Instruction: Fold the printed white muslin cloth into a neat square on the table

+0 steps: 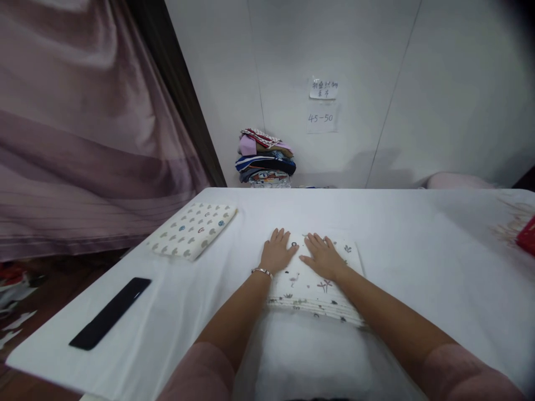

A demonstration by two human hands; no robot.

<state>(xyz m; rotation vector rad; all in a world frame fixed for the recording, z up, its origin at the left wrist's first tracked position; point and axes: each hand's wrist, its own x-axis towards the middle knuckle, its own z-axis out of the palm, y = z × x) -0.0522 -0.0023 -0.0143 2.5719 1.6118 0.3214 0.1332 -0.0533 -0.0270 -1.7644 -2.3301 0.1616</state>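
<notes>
A white cloth (311,289) with small palm, flamingo and leaf prints lies folded in several layers on the table in front of me. My left hand (277,252) rests flat on its far left part, fingers stretched out. Flat on the far middle part lies my right hand (322,256), its fingers spread a little and pointing away and left. The two hands are apart, with a strip of the print showing between them. The folded layers show along the cloth's near edge. My right forearm hides part of its right side.
A second folded cloth (192,229) with a grey print lies at the left of the white table (401,250). Nearer on that side is a flat black strip (111,313). Piled fabrics (266,159) stand beyond the far edge; something red (527,236) sits at the right.
</notes>
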